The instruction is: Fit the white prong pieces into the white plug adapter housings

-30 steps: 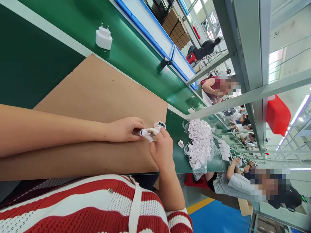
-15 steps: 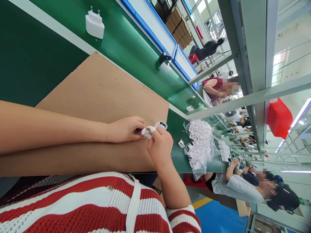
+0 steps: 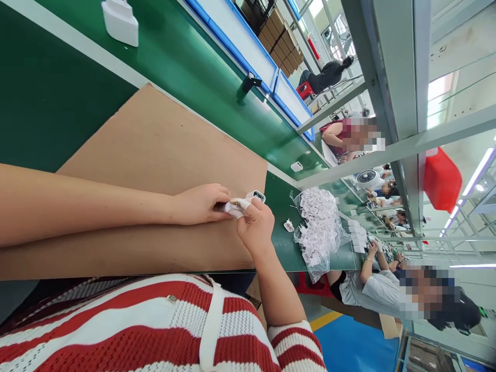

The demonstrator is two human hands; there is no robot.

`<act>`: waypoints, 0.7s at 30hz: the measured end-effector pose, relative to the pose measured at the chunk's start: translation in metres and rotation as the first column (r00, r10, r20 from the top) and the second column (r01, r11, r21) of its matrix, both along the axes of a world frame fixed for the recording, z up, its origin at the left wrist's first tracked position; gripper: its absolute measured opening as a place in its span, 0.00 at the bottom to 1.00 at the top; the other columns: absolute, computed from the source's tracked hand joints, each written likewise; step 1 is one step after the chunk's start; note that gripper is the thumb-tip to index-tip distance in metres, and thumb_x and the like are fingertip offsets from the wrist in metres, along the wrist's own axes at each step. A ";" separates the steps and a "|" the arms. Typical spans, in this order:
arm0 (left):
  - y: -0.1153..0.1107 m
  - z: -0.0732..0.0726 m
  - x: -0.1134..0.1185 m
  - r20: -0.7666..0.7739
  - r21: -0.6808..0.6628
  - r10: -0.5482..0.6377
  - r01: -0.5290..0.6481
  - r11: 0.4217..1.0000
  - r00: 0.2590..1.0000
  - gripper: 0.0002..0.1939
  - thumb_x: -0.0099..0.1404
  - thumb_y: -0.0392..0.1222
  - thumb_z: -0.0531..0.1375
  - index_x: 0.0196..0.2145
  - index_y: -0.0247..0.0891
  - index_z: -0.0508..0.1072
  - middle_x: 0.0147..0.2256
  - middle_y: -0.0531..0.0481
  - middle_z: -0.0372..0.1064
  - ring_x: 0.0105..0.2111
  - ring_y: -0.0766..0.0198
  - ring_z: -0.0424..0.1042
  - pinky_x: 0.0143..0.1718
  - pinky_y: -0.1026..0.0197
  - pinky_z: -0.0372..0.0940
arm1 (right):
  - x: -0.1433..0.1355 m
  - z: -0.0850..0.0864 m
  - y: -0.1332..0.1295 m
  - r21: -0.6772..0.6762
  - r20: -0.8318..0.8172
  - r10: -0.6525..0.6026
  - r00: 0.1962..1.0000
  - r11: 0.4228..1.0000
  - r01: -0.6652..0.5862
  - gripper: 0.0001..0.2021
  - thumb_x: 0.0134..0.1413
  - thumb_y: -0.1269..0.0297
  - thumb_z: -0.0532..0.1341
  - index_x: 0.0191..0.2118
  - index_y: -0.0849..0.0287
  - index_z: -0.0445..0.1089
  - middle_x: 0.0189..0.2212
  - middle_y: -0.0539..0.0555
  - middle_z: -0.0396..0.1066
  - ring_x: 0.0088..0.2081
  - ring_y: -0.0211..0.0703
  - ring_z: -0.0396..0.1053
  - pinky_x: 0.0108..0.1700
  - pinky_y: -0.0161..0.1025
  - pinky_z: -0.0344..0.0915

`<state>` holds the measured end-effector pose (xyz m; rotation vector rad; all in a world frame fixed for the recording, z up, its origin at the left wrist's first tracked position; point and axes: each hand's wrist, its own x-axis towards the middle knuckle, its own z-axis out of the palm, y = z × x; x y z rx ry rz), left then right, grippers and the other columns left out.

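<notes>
My left hand (image 3: 203, 204), its fingers pinched, grips one end of a small white charger part (image 3: 234, 207) over the brown cardboard sheet (image 3: 182, 150). From the other side, my right hand (image 3: 256, 225) has its thumb and index finger on the same part; a white covering wraps the index fingertip. How much of the part lies within the fingers is hidden. Just beyond my right hand stands a white charger housing (image 3: 256, 196), its dark port end showing. A loose white plug piece (image 3: 289, 225) lies on the green table to the right.
A clear plastic bag of white plug pieces (image 3: 320, 227) lies right of the cardboard, with white boxy parts (image 3: 357, 236) behind. The green belt (image 3: 186, 77) carries a white charger (image 3: 121, 23) and another housing (image 3: 296, 166). A black bracket (image 3: 251, 82) stands beside it. Co-workers sit farther off.
The white charger on the belt has travelled toward the upper left, partly out of view. My view has shifted slightly. Both hands keep nearly the same hold on the white part.
</notes>
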<state>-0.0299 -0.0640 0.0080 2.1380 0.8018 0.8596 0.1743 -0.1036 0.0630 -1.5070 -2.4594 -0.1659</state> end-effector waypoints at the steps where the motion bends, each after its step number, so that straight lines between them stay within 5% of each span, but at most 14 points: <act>1: -0.002 0.000 -0.001 -0.002 0.019 0.003 -0.003 1.000 1.000 0.19 0.73 0.56 0.57 0.36 0.39 0.79 0.37 0.44 0.76 0.38 0.54 0.73 0.43 0.56 0.68 | 0.000 -0.002 -0.001 -0.008 -0.020 -0.009 1.000 1.000 0.009 0.11 0.51 0.77 0.63 0.37 0.55 0.78 0.28 0.49 0.66 0.32 0.42 0.65 0.33 0.37 0.57; 4: -0.010 -0.002 -0.004 -0.042 0.119 0.025 -0.020 0.993 0.999 0.22 0.77 0.52 0.52 0.57 0.39 0.77 0.50 0.39 0.78 0.48 0.49 0.75 0.54 0.51 0.69 | 0.000 -0.006 -0.003 -0.015 -0.069 -0.024 0.997 1.000 0.023 0.16 0.52 0.77 0.63 0.46 0.56 0.78 0.33 0.52 0.71 0.38 0.46 0.70 0.40 0.38 0.64; 7: -0.019 -0.007 -0.001 -0.206 0.249 0.118 -0.064 0.966 0.971 0.26 0.78 0.43 0.46 0.63 0.33 0.74 0.51 0.30 0.76 0.49 0.45 0.75 0.54 0.46 0.69 | 0.001 -0.011 -0.003 0.001 -0.066 -0.029 0.997 1.000 0.029 0.15 0.53 0.77 0.62 0.44 0.55 0.77 0.35 0.54 0.73 0.41 0.48 0.71 0.45 0.40 0.67; 11: -0.027 -0.004 0.006 -0.326 0.316 0.239 -0.133 0.939 0.915 0.27 0.78 0.41 0.44 0.62 0.30 0.76 0.47 0.26 0.75 0.47 0.41 0.75 0.48 0.43 0.70 | -0.001 -0.016 -0.003 -0.023 -0.122 -0.067 0.990 0.998 0.065 0.15 0.53 0.78 0.61 0.43 0.54 0.78 0.34 0.54 0.73 0.41 0.48 0.73 0.45 0.40 0.69; 17: -0.013 0.013 -0.003 -0.164 0.085 0.066 -0.052 0.995 0.984 0.22 0.77 0.54 0.51 0.46 0.38 0.78 0.43 0.40 0.78 0.43 0.50 0.76 0.47 0.53 0.70 | 0.002 -0.013 -0.015 -0.117 -0.542 -0.128 0.831 0.990 0.076 0.24 0.60 0.66 0.65 0.62 0.49 0.73 0.53 0.56 0.77 0.55 0.51 0.75 0.59 0.47 0.71; 21: 0.021 0.023 -0.020 -0.123 -0.006 0.162 -0.164 0.986 0.979 0.22 0.72 0.60 0.54 0.42 0.40 0.77 0.40 0.43 0.78 0.38 0.53 0.76 0.39 0.57 0.67 | 0.049 -0.020 -0.029 0.044 -0.644 -0.216 0.734 0.947 0.317 0.23 0.64 0.55 0.65 0.62 0.54 0.72 0.59 0.63 0.73 0.59 0.56 0.71 0.65 0.57 0.65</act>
